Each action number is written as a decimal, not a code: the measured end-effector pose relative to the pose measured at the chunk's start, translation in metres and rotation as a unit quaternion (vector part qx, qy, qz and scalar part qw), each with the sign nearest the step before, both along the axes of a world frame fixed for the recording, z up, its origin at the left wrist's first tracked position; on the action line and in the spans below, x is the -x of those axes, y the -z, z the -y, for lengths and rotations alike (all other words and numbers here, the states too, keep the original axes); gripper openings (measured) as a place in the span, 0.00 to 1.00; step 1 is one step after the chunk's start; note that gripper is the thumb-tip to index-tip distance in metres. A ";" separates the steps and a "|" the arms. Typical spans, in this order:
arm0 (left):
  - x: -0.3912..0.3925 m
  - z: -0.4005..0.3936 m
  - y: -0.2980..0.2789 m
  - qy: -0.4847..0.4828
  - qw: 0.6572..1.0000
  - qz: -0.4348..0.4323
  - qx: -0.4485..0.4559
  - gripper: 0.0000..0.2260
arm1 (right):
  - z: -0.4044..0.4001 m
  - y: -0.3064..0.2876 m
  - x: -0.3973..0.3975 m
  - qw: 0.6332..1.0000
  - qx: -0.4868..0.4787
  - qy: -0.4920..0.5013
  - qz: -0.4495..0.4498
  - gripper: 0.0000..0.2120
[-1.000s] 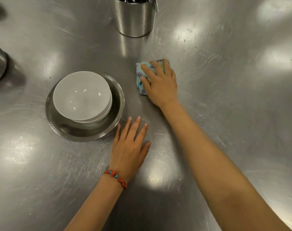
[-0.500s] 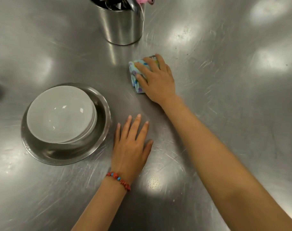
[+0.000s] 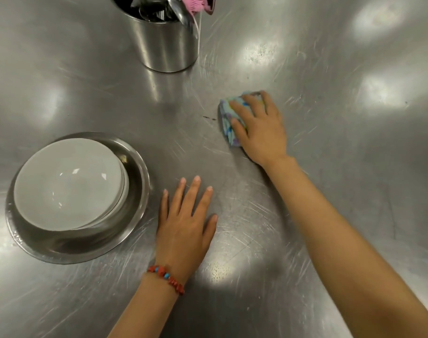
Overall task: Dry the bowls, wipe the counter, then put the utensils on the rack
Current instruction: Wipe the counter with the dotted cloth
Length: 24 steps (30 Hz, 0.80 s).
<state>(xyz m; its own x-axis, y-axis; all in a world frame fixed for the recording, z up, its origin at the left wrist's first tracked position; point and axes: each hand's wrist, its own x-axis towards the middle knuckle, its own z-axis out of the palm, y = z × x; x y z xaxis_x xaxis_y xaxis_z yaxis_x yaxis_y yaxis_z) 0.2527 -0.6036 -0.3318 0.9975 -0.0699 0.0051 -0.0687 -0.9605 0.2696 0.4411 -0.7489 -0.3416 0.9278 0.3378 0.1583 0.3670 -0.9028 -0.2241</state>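
Right hand (image 3: 261, 132) is flat on top of a folded cloth (image 3: 229, 123), pale blue with patches of colour, pressing it onto the steel bench (image 3: 342, 142); its fingers (image 3: 242, 106) are spread and lie over the cloth, not curled around it, so call it an open palm bearing down. Just to the left of the cloth there's a small dark mark (image 3: 209, 117) on the metal. Left hand (image 3: 183, 228) lies palm down on the bench, fingers stretched out and slightly apart, holding nothing, a red bead bracelet (image 3: 166, 278) with a few blue beads at the wrist. It rests just beside a wide steel basin (image 3: 135, 215) on the near left, not quite touching the rim as far as I can tell. Inside the basin sit the white bowls (image 3: 69, 184), nested one in another, leaning a little toward the right wall. At the far edge stands a steel canister (image 3: 164, 45), upright, with the utensils (image 3: 159, 11) bunched inside, metal handles and something pink (image 3: 196, 3) hanging over its rim. The bench is scratched all over and catching bright glare from the lights
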 end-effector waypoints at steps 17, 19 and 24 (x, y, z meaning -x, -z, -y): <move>0.002 -0.004 -0.005 0.008 0.999 -0.038 0.030 0.22 | 0.008 -0.007 0.082 1.000 -0.014 -0.027 -0.001 0.19; 0.008 -0.006 -0.007 0.010 0.998 -0.050 0.039 0.22 | 0.014 -0.008 0.066 1.000 -0.006 -0.014 -0.018 0.19; 0.039 -0.009 -0.012 0.032 0.998 -0.049 0.012 0.22 | -0.005 -0.007 0.062 0.989 -0.009 0.141 -0.033 0.20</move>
